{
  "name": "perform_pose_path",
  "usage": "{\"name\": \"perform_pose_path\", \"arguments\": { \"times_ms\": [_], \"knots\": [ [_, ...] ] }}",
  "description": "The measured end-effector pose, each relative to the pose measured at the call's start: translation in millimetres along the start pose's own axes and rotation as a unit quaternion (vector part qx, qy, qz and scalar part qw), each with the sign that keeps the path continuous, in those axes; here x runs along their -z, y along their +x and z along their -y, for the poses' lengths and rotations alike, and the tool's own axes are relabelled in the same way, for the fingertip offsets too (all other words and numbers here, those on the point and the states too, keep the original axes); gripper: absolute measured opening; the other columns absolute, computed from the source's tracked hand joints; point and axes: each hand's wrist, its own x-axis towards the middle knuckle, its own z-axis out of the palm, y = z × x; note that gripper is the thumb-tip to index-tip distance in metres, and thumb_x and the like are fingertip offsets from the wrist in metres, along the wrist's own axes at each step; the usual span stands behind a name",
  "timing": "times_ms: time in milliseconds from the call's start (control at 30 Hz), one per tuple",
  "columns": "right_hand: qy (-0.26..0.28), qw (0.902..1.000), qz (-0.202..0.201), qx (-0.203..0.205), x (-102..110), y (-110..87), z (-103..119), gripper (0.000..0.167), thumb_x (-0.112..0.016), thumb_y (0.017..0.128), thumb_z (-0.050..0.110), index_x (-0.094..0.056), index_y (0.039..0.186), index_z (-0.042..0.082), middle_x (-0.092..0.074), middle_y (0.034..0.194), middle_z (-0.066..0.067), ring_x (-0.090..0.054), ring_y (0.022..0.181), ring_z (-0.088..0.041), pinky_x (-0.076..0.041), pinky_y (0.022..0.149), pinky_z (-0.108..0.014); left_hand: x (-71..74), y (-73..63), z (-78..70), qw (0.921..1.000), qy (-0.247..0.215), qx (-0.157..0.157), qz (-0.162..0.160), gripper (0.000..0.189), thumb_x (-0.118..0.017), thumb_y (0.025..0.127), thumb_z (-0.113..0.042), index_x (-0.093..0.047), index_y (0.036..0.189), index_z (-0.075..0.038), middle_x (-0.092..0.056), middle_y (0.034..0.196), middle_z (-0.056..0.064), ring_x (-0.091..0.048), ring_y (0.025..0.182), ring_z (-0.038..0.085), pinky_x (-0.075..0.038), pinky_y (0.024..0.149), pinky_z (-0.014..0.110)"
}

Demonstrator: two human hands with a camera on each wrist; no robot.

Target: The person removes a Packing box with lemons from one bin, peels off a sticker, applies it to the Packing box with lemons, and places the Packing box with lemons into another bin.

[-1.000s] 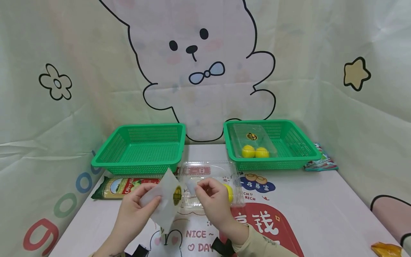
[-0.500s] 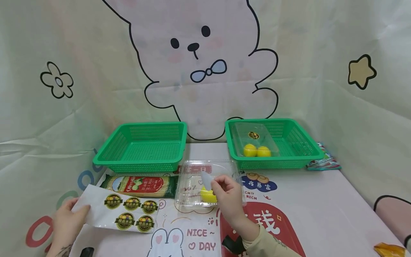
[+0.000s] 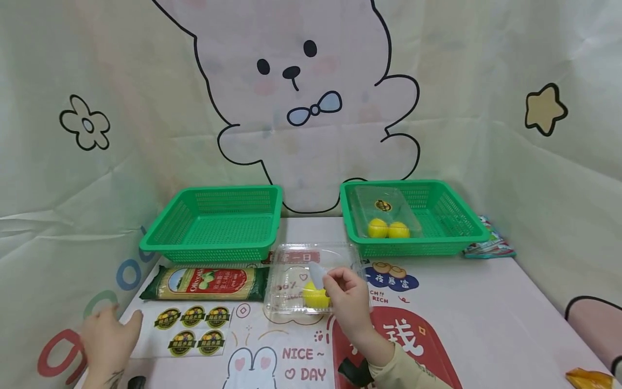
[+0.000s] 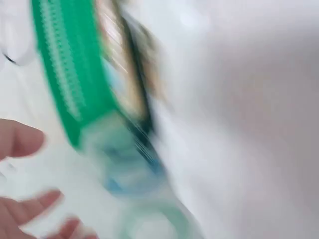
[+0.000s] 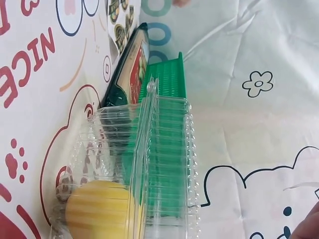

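Observation:
In the head view my right hand (image 3: 351,302) pinches a small pale sticker (image 3: 317,274) between thumb and forefinger, its plain side showing. It is held just above a closed clear plastic box (image 3: 286,302) with something round and yellow (image 3: 316,296) inside. My left hand (image 3: 109,337) hovers by the left end of a white sheet of round gold-and-black stickers (image 3: 148,337), fingers apart and holding nothing. In the left wrist view, which is blurred, the left fingers (image 4: 30,211) are spread. Only an edge of the right hand (image 5: 306,224) shows in the right wrist view.
Behind stand two green baskets. The left basket (image 3: 211,254) has nothing in it; the right basket (image 3: 437,246) holds another clear box (image 3: 389,197) with two yellow round things. A pasta packet (image 3: 209,283) lies beyond the sheet. Colourful packaging (image 3: 491,243) sits at the far right.
The left hand has carried the sticker sheet left, laid it flat on the table and let go. The right hand, with the sticker, has moved slightly right over the clear box.

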Motion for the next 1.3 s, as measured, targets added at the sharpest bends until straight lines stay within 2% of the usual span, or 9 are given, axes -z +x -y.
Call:
{"name": "perform_pose_path", "arguments": {
  "times_ms": [100, 200, 300, 400, 500, 733, 933, 1233, 1300],
  "knots": [
    [-0.001, 1.0, -0.005, -0.003, 0, 0.9, -1, 0.008, -0.058, 0.087, 0.001, -0.062, 0.08, 0.0, -0.054, 0.071, -0.007, -0.051, 0.061, -0.013, -0.047, 0.053, -0.019, -5.4, -17.5, -44.1, 0.9876, -0.12, -0.09, -0.047, 0.037, -0.062, 0.082, -0.007, -0.056, 0.113, 0.013, -0.051, 0.107, 0.03, -0.049, 0.097, 0.034, -0.046, 0.084, 0.032],
    [0.001, 1.0, -0.004, 0.001, -1, 1.6, -1, 0.008, -0.058, 0.087, 0.0, -0.062, 0.08, 0.0, -0.055, 0.072, -0.007, -0.052, 0.062, -0.013, -0.047, 0.052, -0.02, -15.5, -40.1, -88.7, 0.9489, -0.251, -0.189, -0.032, 0.025, -0.064, 0.08, 0.005, -0.062, 0.105, 0.007, -0.056, 0.101, 0.016, -0.053, 0.089, 0.009, -0.045, 0.07, 0.006],
    [-0.001, 0.9999, 0.003, 0.012, -3, 1.5, -3, 0.009, -0.058, 0.086, -0.002, -0.062, 0.079, 0.001, -0.055, 0.072, -0.007, -0.051, 0.061, -0.012, -0.047, 0.051, -0.02, -27.5, -65.9, -126.0, 0.886, -0.376, -0.27, 0.036, 0.022, -0.063, 0.078, 0.013, -0.064, 0.099, 0.006, -0.059, 0.098, 0.009, -0.056, 0.087, 0.0, -0.049, 0.072, 0.008],
    [-0.011, 0.9994, 0.011, 0.029, -5, 0.4, -4, 0.009, -0.059, 0.085, -0.002, -0.062, 0.078, 0.003, -0.056, 0.073, -0.006, -0.051, 0.063, -0.011, -0.046, 0.053, -0.019, -37.8, -90.6, -155.2, 0.8103, -0.471, -0.32, 0.137, 0.023, -0.058, 0.08, 0.015, -0.063, 0.101, 0.007, -0.059, 0.104, 0.006, -0.059, 0.094, 0.003, -0.051, 0.078, 0.016],
    [-0.02, 0.9984, 0.017, 0.049, -7, -1.3, -6, 0.009, -0.06, 0.084, -0.001, -0.063, 0.077, 0.003, -0.058, 0.074, -0.007, -0.051, 0.065, -0.011, -0.047, 0.056, -0.018, -45.2, -109.0, -176.6, 0.7572, -0.513, -0.334, 0.227, 0.024, -0.053, 0.086, 0.011, -0.058, 0.109, 0.01, -0.056, 0.111, 0.005, -0.058, 0.101, 0.007, -0.051, 0.085, 0.021],
    [-0.046, 0.9935, 0.049, 0.091, -11, -3.5, -7, 0.006, -0.064, 0.085, 0.006, -0.068, 0.08, 0.005, -0.065, 0.077, -0.006, -0.054, 0.066, -0.007, -0.051, 0.058, -0.021, -52.7, -126.5, -201.7, 0.7354, -0.522, -0.258, 0.347, 0.035, -0.044, 0.094, -0.003, -0.046, 0.127, 0.011, -0.048, 0.127, 0.025, -0.056, 0.109, 0.008, -0.048, 0.093, 0.025],
    [-0.059, 0.9873, 0.101, 0.108, -9, -2.1, -10, 0.014, -0.064, 0.086, 0.013, -0.071, 0.097, 0.008, -0.068, 0.099, -0.005, -0.059, 0.086, -0.007, -0.053, 0.067, -0.023, -56.4, -125.1, -209.0, 0.7071, -0.561, -0.234, 0.36, 0.038, -0.036, 0.096, -0.004, -0.038, 0.129, 0.016, -0.041, 0.13, 0.031, -0.054, 0.112, 0.006, -0.046, 0.095, 0.028],
    [-0.046, 0.993, 0.107, -0.02, 0, 6.7, -7, 0.021, -0.057, 0.091, 0.012, -0.064, 0.109, 0.007, -0.061, 0.102, -0.01, -0.054, 0.083, -0.017, -0.053, 0.069, -0.028, -65.8, -116.2, -215.1, 0.659, -0.646, -0.139, 0.36, 0.027, -0.032, 0.099, -0.016, -0.05, 0.115, -0.005, -0.055, 0.115, 0.004, -0.059, 0.101, 0.014, -0.051, 0.089, 0.033],
    [-0.035, 0.9906, 0.124, -0.044, 1, 8.5, -7, 0.022, -0.056, 0.091, 0.011, -0.064, 0.111, 0.006, -0.061, 0.108, -0.011, -0.055, 0.086, -0.019, -0.054, 0.072, -0.031, -68.0, -114.7, -215.7, 0.6549, -0.648, -0.13, 0.366, 0.026, -0.031, 0.099, -0.017, -0.051, 0.113, -0.008, -0.055, 0.114, 0.004, -0.06, 0.099, 0.013, -0.051, 0.089, 0.033]
  ]
}}
